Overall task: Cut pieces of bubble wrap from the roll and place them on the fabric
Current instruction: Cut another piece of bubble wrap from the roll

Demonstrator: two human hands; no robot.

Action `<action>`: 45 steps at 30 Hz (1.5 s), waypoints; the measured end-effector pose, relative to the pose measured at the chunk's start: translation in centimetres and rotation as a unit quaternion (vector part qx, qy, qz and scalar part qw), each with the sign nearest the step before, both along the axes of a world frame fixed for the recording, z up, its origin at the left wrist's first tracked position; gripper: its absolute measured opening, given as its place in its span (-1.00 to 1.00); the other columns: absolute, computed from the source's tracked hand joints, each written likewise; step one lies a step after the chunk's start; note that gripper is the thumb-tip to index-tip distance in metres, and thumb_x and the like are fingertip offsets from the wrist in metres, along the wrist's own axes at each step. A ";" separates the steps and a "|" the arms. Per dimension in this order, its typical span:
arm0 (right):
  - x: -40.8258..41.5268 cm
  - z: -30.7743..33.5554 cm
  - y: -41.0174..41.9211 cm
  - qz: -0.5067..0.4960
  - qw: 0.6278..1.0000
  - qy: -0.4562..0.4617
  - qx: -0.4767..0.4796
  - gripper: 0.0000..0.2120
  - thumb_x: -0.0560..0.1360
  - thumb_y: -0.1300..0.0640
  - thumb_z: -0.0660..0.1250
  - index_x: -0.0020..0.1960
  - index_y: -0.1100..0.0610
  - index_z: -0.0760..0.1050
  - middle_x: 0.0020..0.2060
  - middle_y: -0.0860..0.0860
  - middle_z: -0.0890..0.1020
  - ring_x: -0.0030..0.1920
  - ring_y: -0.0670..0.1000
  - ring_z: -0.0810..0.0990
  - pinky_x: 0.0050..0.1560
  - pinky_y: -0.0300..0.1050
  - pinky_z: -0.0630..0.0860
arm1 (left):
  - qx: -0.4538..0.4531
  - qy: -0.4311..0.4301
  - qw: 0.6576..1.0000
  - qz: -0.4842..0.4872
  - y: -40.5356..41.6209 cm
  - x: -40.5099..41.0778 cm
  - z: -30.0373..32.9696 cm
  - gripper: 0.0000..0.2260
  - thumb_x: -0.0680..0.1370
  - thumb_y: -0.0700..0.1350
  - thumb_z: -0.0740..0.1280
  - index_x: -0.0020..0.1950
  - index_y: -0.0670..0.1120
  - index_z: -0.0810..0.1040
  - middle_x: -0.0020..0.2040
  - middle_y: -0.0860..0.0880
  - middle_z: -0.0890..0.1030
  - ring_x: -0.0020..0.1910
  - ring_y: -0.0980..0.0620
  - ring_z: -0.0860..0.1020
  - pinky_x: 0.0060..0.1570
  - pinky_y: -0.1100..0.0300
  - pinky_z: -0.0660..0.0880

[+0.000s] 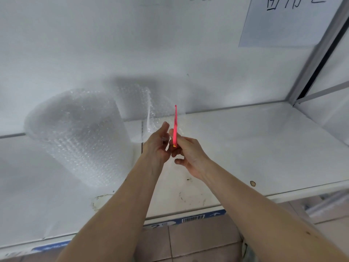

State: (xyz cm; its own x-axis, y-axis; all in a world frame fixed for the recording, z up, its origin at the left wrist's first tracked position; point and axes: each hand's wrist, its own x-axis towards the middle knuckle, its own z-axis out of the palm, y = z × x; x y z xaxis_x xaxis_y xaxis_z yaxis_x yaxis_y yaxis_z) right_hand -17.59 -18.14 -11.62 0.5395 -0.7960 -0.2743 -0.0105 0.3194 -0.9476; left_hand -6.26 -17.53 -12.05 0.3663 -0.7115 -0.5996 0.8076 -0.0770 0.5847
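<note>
One bubble wrap roll [79, 137] stands on the white table [245, 144] at the left, against the wall, with its loose sheet [151, 110] drawn out to the right. Two hands meet close together at that sheet's edge. The right hand [188, 154] is clamped on one pink cutter [175, 125], held upright. The left hand [156, 144] is curled just beside it; whether it pinches the sheet cannot be told.

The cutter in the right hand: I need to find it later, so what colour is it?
Bright pink cutter, with a small yellow spot near its base; seen in the head view.
</note>
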 end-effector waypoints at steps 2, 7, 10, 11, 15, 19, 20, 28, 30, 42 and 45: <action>0.0 0.1 -0.1 -0.003 1.000 -0.003 -0.003 -0.62 0.47 -0.20 0.40 -0.33 0.06 0.55 -0.39 -0.02 0.52 -0.33 -0.03 0.47 -0.26 -0.11 0.40 | -0.001 -0.001 1.000 -0.004 -0.1 0.0 -0.1 -0.69 0.36 -0.11 0.59 0.01 -0.11 0.59 -0.29 -0.01 0.49 -0.07 0.00 0.54 -0.14 0.07 0.51; 0.3 -0.1 0.0 -0.004 1.000 -0.008 -0.014 -0.65 0.50 -0.16 0.39 -0.17 0.14 0.58 -0.37 -0.03 0.53 -0.34 -0.04 0.47 -0.29 -0.13 0.40 | -0.006 -0.001 1.000 -0.012 0.0 -0.1 -0.1 -0.74 0.40 -0.10 0.55 -0.02 -0.13 0.56 -0.26 -0.02 0.46 -0.04 -0.01 0.52 -0.10 0.02 0.44; 0.3 0.1 0.0 0.002 1.000 -0.008 -0.002 -0.59 0.48 -0.22 0.38 -0.10 0.16 0.62 -0.38 -0.06 0.54 -0.32 -0.04 0.49 -0.27 -0.12 0.41 | -0.008 -0.002 1.000 -0.005 0.0 -0.3 -0.1 -0.71 0.40 -0.11 0.55 0.02 -0.15 0.57 -0.24 -0.05 0.47 -0.03 -0.02 0.52 0.00 -0.02 0.47; 0.2 0.2 -0.1 0.002 1.000 -0.011 0.001 -0.56 0.47 -0.24 0.38 -0.07 0.17 0.63 -0.38 -0.07 0.54 -0.30 -0.04 0.49 -0.26 -0.13 0.41 | -0.009 -0.003 1.000 -0.001 0.0 -0.3 -0.2 -0.70 0.39 -0.11 0.56 0.02 -0.15 0.58 -0.24 -0.05 0.47 -0.04 -0.02 0.52 0.06 -0.03 0.51; 0.1 0.3 -0.2 -0.003 1.000 -0.022 0.001 -0.61 0.48 -0.20 0.39 -0.16 0.16 0.60 -0.41 -0.07 0.55 -0.30 -0.02 0.47 -0.29 -0.13 0.40 | -0.007 -0.016 1.000 0.002 0.1 -0.4 -0.1 -0.73 0.40 -0.12 0.55 0.00 -0.15 0.57 -0.20 -0.07 0.49 -0.05 -0.02 0.53 0.17 -0.05 0.52; 0.3 0.4 -0.1 -0.003 0.999 -0.031 0.006 -0.62 0.48 -0.20 0.39 -0.24 0.13 0.58 -0.35 -0.03 0.57 -0.30 -0.01 0.48 -0.30 -0.14 0.41 | -0.002 -0.015 1.000 -0.009 0.5 -0.8 0.3 -0.78 0.42 -0.09 0.53 -0.08 -0.16 0.58 -0.19 -0.05 0.51 -0.13 0.01 0.55 -0.17 0.12 0.58; 0.3 0.5 0.0 -0.003 0.999 -0.034 0.009 -0.61 0.48 -0.21 0.39 -0.25 0.12 0.58 -0.33 -0.01 0.57 -0.31 -0.01 0.48 -0.31 -0.15 0.43 | 0.003 -0.015 1.000 -0.011 0.5 -0.9 0.4 -0.80 0.43 -0.08 0.53 -0.13 -0.15 0.57 -0.23 -0.04 0.52 -0.21 0.04 0.55 -0.27 0.16 0.54; 0.5 0.8 -0.2 -0.021 0.997 -0.064 0.027 -0.67 0.50 -0.12 0.40 -0.23 0.14 0.57 -0.34 0.03 0.51 -0.32 0.00 0.43 -0.33 -0.17 0.49 | -0.004 -0.003 1.000 -0.025 0.5 -1.1 0.4 -0.77 0.45 -0.03 0.50 -0.25 -0.12 0.53 -0.39 -0.01 0.45 -0.44 0.05 0.39 -0.27 0.20 0.43; 0.6 0.8 -0.2 -0.024 0.997 -0.064 0.029 -0.65 0.50 -0.13 0.40 -0.17 0.18 0.55 -0.34 0.04 0.52 -0.34 -0.01 0.43 -0.27 -0.13 0.50 | -0.002 -0.002 1.000 -0.028 0.5 -1.1 0.3 -0.75 0.46 -0.02 0.50 -0.28 -0.11 0.51 -0.40 -0.01 0.44 -0.45 0.05 0.36 -0.25 0.21 0.39; 0.8 0.9 -0.7 -0.037 0.997 -0.062 0.036 -0.64 0.46 -0.17 0.42 -0.23 0.13 0.51 -0.29 0.08 0.54 -0.31 0.02 0.44 -0.12 -0.01 0.43 | -0.009 -0.006 0.999 -0.032 0.6 -1.2 0.3 -0.81 0.45 -0.04 0.51 -0.15 -0.09 0.54 -0.42 0.01 0.51 -0.42 0.09 0.43 -0.26 0.21 0.43; 0.6 1.1 -1.0 -0.043 0.996 -0.066 0.049 -0.63 0.44 -0.20 0.43 -0.29 0.10 0.54 -0.33 0.06 0.56 -0.26 0.04 0.46 -0.11 0.00 0.43 | -0.006 -0.016 0.999 -0.038 0.7 -1.3 0.4 -0.84 0.45 -0.05 0.50 -0.15 -0.08 0.57 -0.40 0.02 0.57 -0.32 0.11 0.49 -0.23 0.21 0.43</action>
State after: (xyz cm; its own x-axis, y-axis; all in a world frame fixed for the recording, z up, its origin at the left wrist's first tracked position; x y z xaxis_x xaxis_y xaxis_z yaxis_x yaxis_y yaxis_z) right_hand -16.95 -19.11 -10.50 0.5079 -0.8133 -0.2838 0.1434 0.4047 -0.9031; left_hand -7.55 -16.85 -11.68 0.3300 -0.7454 -0.5792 0.7804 -0.1298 0.6116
